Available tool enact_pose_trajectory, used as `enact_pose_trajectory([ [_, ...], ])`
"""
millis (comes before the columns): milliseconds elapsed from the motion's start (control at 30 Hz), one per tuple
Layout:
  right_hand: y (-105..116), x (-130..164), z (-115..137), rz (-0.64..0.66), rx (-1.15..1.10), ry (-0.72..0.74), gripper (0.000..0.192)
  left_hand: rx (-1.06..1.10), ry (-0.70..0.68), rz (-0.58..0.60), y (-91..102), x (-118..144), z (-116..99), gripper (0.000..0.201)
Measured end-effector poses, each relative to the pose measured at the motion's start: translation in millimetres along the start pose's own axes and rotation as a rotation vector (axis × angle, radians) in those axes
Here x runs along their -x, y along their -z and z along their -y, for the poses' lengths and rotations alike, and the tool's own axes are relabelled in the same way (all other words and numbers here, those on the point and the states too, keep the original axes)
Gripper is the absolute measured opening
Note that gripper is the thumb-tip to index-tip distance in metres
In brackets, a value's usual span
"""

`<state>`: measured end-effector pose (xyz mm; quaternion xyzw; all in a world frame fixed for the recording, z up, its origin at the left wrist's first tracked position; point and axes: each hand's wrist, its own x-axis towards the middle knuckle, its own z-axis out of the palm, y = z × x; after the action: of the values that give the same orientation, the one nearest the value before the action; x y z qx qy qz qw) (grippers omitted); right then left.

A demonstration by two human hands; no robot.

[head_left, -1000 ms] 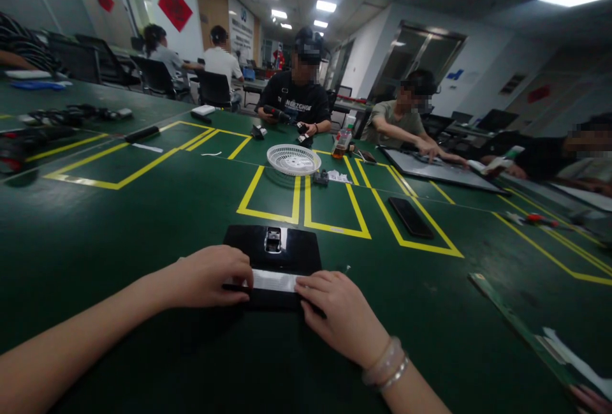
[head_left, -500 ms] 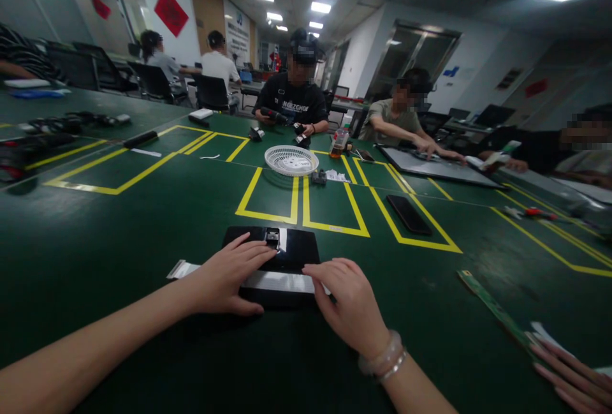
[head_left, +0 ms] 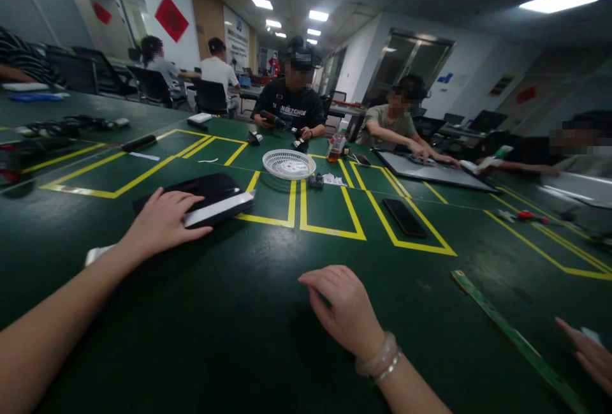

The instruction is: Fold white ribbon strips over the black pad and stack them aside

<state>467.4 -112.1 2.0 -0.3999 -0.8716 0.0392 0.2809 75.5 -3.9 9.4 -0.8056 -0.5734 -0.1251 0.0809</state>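
Observation:
A flat black plastic piece (head_left: 215, 183) with a strip of white flat ribbon cable (head_left: 220, 208) across it lies tilted to the left on the green table. My left hand (head_left: 160, 219) grips it, fingers over its top and thumb along the near side. The cable's pale end (head_left: 95, 254) sticks out behind my left wrist. Apart from the piece, my right hand (head_left: 337, 302) is held low over the table, fingers curled together, with nothing visible in them. A bracelet circles the right wrist.
Ahead are a white plastic basket (head_left: 289, 165), a small dark part (head_left: 316, 180) and a phone (head_left: 404, 217). A long green circuit board (head_left: 502, 325) lies at right, near another person's hand (head_left: 588, 350). Across the table, a person (head_left: 291, 101) holds a dark tool.
My left hand has carried the black piece with its cable left and slightly away, turning it. My right hand has come off the cable and stays near its former spot.

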Motion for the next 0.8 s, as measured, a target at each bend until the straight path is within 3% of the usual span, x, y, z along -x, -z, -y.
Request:
enact_pose_trajectory([
  [167, -1, 1, 0, 0.134, 0.047, -0.075, 0.025, -0.042, 0.332, 0.097, -3.3, 8, 75, 0.089],
  [333, -1, 2, 1, 0.221, 0.078, -0.148, 0.025, -0.029, 0.637, 0.035, -11.8, 31, 129, 0.118],
  [533, 2, 0, 3, 0.229, 0.079, -0.164, 0.025, -0.206, 0.945, 0.064, -17.7, 54, 159, 0.110],
  [733, 3, 0, 3, 0.210, 0.098, -0.147, 0.025, -0.152, 1.014, 0.134, -24.5, 59, 172, 0.101],
  [800, 2, 0, 3, 0.201, 0.108, -0.133, 0.024, -0.043, 0.910, 0.187, -23.8, 56, 169, 0.093],
])
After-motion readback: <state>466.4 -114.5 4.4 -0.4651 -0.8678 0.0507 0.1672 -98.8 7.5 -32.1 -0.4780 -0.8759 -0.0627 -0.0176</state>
